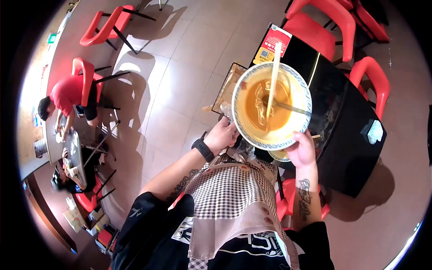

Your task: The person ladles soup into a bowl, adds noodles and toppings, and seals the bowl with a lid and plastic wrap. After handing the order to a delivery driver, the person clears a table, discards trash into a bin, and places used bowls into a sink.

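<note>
My right hand grips the near right rim of a large patterned bowl, thumb over the edge. Orange-brown broth lies in the bowl. A pair of chopsticks and a spoon rest in it, the chopsticks sticking out past the far rim. My left hand is closed just left of the bowl, near some clear plastic; what its fingers hold is hidden. Part of a second bowl shows beneath the first.
A black table stands to the right, with a red and yellow card and a tissue pack on it. A lined bin is by its left edge. Red chairs surround it. Two people sit at a table far left.
</note>
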A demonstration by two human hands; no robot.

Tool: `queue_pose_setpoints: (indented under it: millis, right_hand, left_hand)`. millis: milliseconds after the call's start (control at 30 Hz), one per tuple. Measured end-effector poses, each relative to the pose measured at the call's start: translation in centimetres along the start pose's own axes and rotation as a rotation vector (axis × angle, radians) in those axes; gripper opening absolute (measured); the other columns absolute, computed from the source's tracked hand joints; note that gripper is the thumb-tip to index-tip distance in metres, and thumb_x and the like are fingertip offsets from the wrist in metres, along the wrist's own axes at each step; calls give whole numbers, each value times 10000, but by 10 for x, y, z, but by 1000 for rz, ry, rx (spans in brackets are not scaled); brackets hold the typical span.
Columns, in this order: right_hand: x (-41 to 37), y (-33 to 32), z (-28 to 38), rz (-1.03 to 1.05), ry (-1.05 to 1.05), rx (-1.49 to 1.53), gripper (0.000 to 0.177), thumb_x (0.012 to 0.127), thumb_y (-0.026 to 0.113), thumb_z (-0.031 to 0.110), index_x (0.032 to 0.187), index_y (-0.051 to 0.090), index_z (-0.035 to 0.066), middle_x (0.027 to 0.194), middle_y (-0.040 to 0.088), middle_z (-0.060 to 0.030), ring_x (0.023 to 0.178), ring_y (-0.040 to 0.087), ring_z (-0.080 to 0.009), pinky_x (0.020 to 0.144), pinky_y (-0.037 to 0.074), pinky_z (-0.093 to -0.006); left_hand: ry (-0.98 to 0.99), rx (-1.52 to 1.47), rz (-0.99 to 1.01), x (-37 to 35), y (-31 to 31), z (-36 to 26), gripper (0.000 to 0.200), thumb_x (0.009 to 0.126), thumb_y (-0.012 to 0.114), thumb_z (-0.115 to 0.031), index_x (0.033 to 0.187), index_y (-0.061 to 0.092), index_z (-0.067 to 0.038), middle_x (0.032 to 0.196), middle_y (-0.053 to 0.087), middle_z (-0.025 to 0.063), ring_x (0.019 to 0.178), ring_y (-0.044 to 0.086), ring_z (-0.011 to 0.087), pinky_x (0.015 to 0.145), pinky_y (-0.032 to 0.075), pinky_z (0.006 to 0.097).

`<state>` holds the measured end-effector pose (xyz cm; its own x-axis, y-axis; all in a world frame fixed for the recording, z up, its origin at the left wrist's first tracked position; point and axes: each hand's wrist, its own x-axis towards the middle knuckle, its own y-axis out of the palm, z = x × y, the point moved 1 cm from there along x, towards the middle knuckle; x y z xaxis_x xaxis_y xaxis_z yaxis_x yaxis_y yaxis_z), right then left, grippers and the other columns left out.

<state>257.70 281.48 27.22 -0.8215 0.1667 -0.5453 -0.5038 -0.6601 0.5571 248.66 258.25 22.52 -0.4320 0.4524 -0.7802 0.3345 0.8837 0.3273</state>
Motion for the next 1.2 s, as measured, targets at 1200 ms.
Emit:
queue_pose_setpoints:
  millis: [1200]
  right_hand:
    - [-33,-184,-116,-302,5,267,574,839,486,-24,1388,372,93,1282,537,-113,1118,582,-263,921,510,-453]
  left_hand:
    - [57,67,-11,-9,-62,-8,220,983,334,-185,998,520,-69,651,437,6,456,301,87,454,283,255]
